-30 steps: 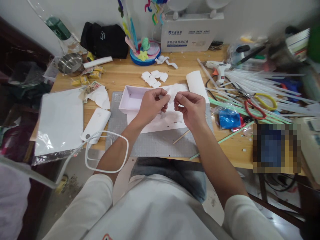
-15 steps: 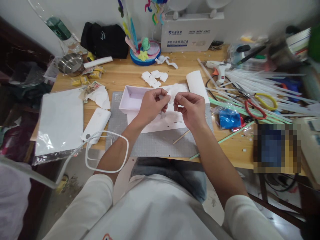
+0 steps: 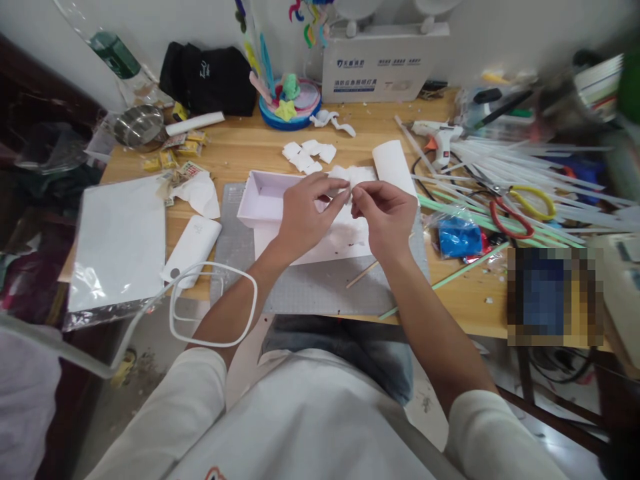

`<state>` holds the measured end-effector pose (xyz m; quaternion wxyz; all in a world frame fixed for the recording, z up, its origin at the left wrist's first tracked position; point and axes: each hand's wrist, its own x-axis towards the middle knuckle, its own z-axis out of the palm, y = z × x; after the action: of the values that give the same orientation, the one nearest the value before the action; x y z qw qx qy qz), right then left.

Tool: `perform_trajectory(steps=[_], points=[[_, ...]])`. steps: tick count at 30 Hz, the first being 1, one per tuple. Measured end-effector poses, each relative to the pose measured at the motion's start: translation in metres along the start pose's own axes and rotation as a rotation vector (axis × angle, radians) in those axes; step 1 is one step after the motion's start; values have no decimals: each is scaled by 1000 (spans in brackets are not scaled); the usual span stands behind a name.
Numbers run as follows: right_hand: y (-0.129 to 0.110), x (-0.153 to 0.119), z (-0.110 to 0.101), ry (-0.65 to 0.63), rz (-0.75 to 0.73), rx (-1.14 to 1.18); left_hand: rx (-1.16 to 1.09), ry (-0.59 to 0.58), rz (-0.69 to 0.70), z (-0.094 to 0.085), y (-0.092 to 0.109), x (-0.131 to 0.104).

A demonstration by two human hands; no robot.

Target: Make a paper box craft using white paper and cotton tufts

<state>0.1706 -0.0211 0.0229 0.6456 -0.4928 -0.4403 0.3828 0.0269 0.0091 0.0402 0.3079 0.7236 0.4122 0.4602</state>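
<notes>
My left hand (image 3: 311,207) and my right hand (image 3: 386,212) meet fingertip to fingertip over a white sheet of paper (image 3: 305,252). Both are closed in a pinch. Whatever lies between the fingers is too small or hidden to name. Just behind the fingertips is a crumpled white piece of paper (image 3: 357,175). A pale lilac open box (image 3: 260,217) stands left of my left hand, partly covered by it. Under the sheet lies a grey cutting mat (image 3: 300,293), and a thin wooden stick (image 3: 361,275) rests on it near my right wrist.
Torn white pieces (image 3: 303,157) and a paper roll (image 3: 393,167) lie behind my hands. To the right are a glue gun (image 3: 443,143), scissors (image 3: 515,217) and many clear glue sticks (image 3: 530,163). A white power bank (image 3: 195,247) with a cable lies left.
My left hand has shifted slightly right and its fingers have straightened somewhat. The right hand has turned a little, and the fingertips are closer together.
</notes>
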Motion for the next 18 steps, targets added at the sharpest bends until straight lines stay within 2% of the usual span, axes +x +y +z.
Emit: perform_trajectory(steps=[3,7,12,18], points=[[-3,-2,1,15,-56,-84,-50,-49,14,1,1,-2],[-5,-4,2,19,-106,-124,-73,-46,1,2,1,-2],[-5,-5,3,11,-71,-148,-64,-35,-73,2,1,-1],[-4,-5,3,11,-63,-104,-159,-48,-123,2,0,0]])
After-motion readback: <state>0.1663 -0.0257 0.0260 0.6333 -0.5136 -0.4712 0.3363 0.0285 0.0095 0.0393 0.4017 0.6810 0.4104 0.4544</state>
